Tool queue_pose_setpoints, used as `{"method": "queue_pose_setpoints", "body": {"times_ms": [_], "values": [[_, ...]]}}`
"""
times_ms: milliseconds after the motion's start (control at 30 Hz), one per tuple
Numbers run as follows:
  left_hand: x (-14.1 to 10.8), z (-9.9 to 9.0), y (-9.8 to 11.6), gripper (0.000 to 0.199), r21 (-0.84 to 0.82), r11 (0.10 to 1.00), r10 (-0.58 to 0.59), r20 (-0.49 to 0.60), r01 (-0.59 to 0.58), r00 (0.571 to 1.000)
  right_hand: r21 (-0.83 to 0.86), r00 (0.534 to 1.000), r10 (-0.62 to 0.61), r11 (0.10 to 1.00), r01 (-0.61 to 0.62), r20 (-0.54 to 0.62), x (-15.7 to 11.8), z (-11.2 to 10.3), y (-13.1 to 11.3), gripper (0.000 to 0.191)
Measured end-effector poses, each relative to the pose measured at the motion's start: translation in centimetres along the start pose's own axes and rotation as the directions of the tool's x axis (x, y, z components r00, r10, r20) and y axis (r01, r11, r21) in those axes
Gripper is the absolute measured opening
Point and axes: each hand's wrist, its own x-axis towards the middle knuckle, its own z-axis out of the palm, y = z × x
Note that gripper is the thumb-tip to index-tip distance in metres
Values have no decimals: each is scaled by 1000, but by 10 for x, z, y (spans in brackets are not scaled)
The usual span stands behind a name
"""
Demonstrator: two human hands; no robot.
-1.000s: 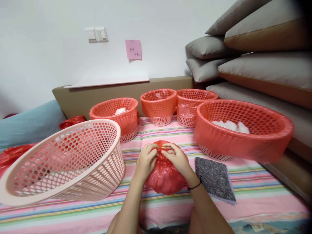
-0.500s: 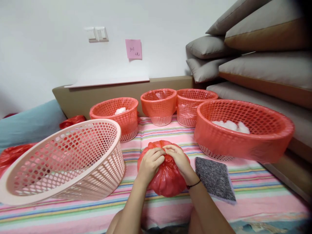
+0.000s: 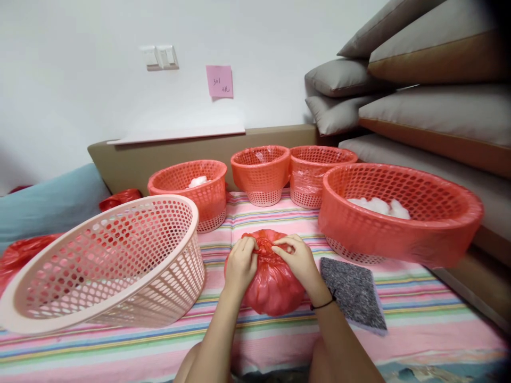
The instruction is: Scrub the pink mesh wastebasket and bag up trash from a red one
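Observation:
A full, rounded red plastic bag point(image 3: 274, 290) sits on the striped cloth point(image 3: 223, 340) in front of me, its neck gathered and crumpled at the top. My left hand point(image 3: 242, 261) has its fingers closed on the gathered plastic from the left. From the right, my right hand point(image 3: 297, 259) pinches the plastic between thumb and fingers, wearing a thin dark band at the wrist. What fills the bag is hidden; only bulges press through. Just right of the bag lies a dark grey cloth pad point(image 3: 352, 291).
An unlined pink basket point(image 3: 187, 282) stands at the left. Behind are red-lined baskets: one at left point(image 3: 215, 197), two in the middle point(image 3: 261, 175), point(image 3: 307, 183), and a large one point(image 3: 383, 242) at right. Stacked cushions point(image 3: 439, 117) rise at right; a pink note point(image 3: 219, 81) is on the wall.
My hands have drawn slightly apart at the top of the bag, showing more of the crumpled neck between them. My right hand has turned into a pinch. The baskets have not moved.

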Motion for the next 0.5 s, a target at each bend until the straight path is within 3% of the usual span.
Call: {"method": "queue_pose_setpoints", "body": {"times_ms": [67, 267, 500], "values": [[0, 1, -1, 24, 2, 1000, -18, 1, 18, 1000, -54, 1000, 1, 999, -1, -7, -2, 2, 0, 18], [1, 0, -3, 31, -46, 999, 11, 45, -9, 999, 80, 993, 101, 991, -106, 66, -6, 8, -2, 20], [3, 3, 2, 31, -223, 975, 8, 37, 0, 999, 275, 954, 231, 920, -279, 193, -4, 5, 4, 42]]}}
